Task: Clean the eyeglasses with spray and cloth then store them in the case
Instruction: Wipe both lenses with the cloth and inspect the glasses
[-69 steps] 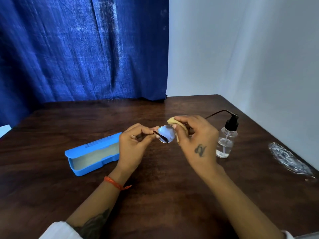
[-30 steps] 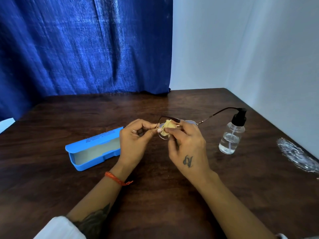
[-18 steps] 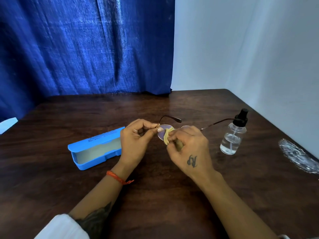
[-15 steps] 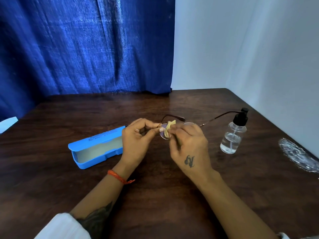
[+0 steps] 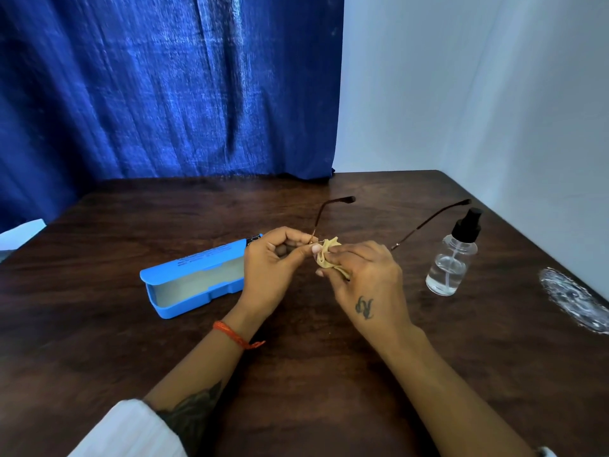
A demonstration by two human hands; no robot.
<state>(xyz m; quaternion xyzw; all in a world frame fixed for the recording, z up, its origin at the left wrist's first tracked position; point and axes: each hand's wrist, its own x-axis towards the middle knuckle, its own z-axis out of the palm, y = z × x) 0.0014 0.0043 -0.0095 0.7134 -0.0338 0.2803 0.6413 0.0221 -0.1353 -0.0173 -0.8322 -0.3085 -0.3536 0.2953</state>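
My left hand (image 5: 273, 268) pinches the left hinge of the thin brown eyeglasses (image 5: 324, 214), held above the table with both temples pointing away from me. My right hand (image 5: 365, 282) presses a small yellow cloth (image 5: 326, 255) around the left lens, which the cloth and my fingers hide. The blue case (image 5: 194, 278) lies open on the table to the left of my hands, nothing inside. A clear spray bottle (image 5: 453, 258) with a black pump stands upright to the right.
The dark wooden table (image 5: 296, 374) meets a blue curtain (image 5: 164, 87) behind and a white wall on the right. A crumpled clear plastic wrapper (image 5: 573, 298) lies near the right edge. A white object (image 5: 19, 232) shows at the far left.
The glasses tilted so both temples now point up and away. The cloth shifted over the left lens as my right hand rubbed. My left hand kept its pinch.
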